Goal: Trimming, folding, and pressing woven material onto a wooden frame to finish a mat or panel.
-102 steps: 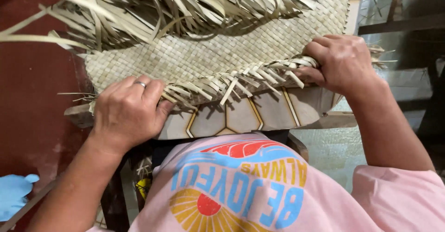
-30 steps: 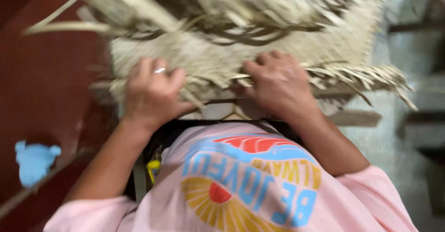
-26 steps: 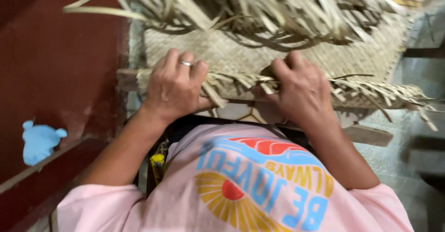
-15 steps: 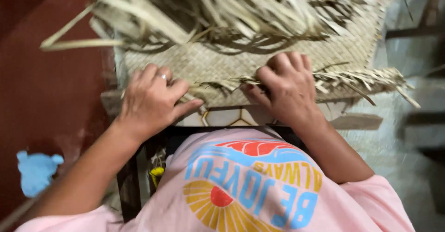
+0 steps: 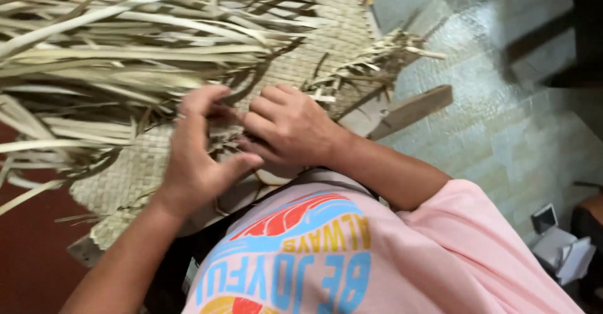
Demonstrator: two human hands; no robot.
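Both hands close together, centre frame.
Left hand (image 5: 198, 157): fingers raised and curled, thumb out to the right. Right hand (image 5: 290, 125): palm down, fingers spread flat; both forearms bare.

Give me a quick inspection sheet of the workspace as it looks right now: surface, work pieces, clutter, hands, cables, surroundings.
Surface: wooden board under the work, one end jutting out.
Work pieces: woven mat of pale dried leaf; loose strips fan out at the unfinished side.
Clutter: white object on the floor at lower right, kind unclear.
Hands: left hand and right hand both on the mat's near edge, fingers among the strips; grip unclear.
Cables: nothing seen.
Surroundings: tiled floor on the right, dark red floor on the left.
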